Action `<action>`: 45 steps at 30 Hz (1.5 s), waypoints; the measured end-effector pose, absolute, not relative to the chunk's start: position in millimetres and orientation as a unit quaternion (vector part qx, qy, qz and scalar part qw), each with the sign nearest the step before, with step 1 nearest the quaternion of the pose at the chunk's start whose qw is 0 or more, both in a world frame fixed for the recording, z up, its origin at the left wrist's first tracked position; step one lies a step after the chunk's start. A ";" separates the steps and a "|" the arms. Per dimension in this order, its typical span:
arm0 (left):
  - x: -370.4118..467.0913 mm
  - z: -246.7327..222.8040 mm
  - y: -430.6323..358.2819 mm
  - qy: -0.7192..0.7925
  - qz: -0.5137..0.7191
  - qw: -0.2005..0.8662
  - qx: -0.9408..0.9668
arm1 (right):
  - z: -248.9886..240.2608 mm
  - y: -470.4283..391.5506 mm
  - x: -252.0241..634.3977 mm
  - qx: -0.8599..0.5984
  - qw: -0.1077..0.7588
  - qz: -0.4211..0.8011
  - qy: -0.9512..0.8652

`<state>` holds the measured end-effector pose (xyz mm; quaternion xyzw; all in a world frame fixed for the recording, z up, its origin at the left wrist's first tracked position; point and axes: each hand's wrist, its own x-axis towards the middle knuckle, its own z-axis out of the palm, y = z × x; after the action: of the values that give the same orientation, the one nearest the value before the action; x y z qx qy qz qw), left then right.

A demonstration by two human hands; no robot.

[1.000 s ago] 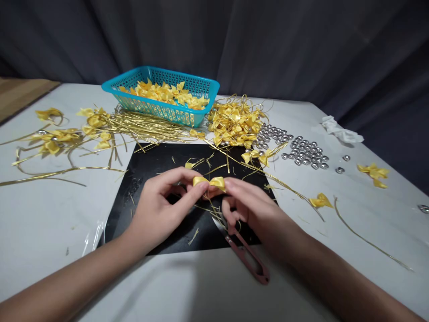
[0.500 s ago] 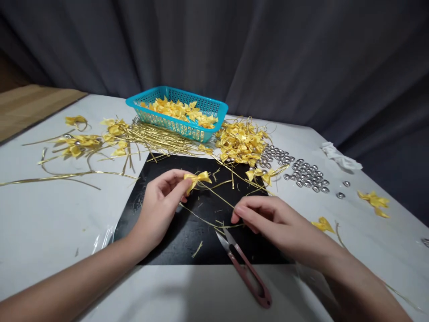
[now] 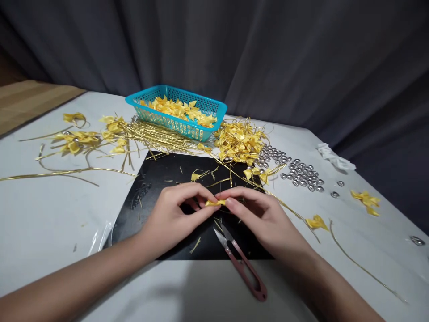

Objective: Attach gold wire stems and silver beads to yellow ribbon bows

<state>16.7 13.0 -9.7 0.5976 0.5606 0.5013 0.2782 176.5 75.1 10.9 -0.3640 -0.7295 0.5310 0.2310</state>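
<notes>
A small yellow ribbon bow [image 3: 216,203] is pinched between both my hands above the black mat [image 3: 134,223]. My left hand [image 3: 179,208] grips its left end with thumb and fingers. On the other end, my right hand [image 3: 256,212] closes its thumb and forefinger. Most of the bow is covered by my fingertips, and its gold cord hardly shows. Just below the hands lie thread snips [image 3: 243,264] with a pinkish handle, blades pointing up and left. Bits of cut gold cord [image 3: 196,245] are scattered on the mat.
Behind the mat stands a blue basket [image 3: 201,133] of yellow bows, with gold cords [image 3: 157,136] before it. A heap of corded bows [image 3: 239,138] and silver beads [image 3: 304,174] lie to the right. More bows [image 3: 77,138] lie at left. White crumpled material [image 3: 335,156] sits far right.
My left hand has brought the bow right and nearer to me. My right hand has moved from the cord to the bow's right end, so both hands now meet. The view shifted slightly.
</notes>
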 end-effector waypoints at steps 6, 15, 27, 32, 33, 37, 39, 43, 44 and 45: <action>16.9 -10.3 7.6 0.480 0.490 0.146 0.713 | 8.6 74.4 178.3 -0.328 0.267 0.477 -0.770; 18.0 -12.5 6.0 0.546 0.435 0.150 0.700 | 4.1 69.2 174.8 -0.316 0.269 0.506 -0.756; 16.2 -5.6 6.1 0.513 0.470 0.219 0.684 | 2.3 67.8 179.7 -0.248 0.332 0.280 -0.866; 18.4 -5.3 6.0 0.516 0.482 0.194 0.681 | -0.9 64.7 181.5 -0.219 0.354 0.215 -0.883; 18.7 -5.5 5.9 0.516 0.480 0.192 0.683 | -1.8 64.3 181.8 -0.214 0.354 0.207 -0.887; 18.8 -6.4 5.2 0.519 0.473 0.188 0.686 | -3.9 63.8 182.2 -0.216 0.341 0.198 -0.893; 18.7 -6.7 5.1 0.524 0.466 0.189 0.687 | -4.0 63.7 181.9 -0.220 0.334 0.200 -0.894; 19.1 -6.5 5.5 0.536 0.450 0.200 0.686 | -4.1 63.2 181.5 -0.226 0.326 0.200 -0.896; 19.2 -6.4 5.6 0.538 0.448 0.204 0.684 | -4.3 62.8 181.5 -0.228 0.325 0.197 -0.896; 19.2 -6.2 5.6 0.538 0.448 0.209 0.683 | -4.7 62.4 181.4 -0.228 0.325 0.194 -0.897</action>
<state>19.2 5.6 -6.2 0.6830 0.5377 0.4478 0.2094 181.4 62.4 -4.7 -0.2280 -0.8969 0.1944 0.3254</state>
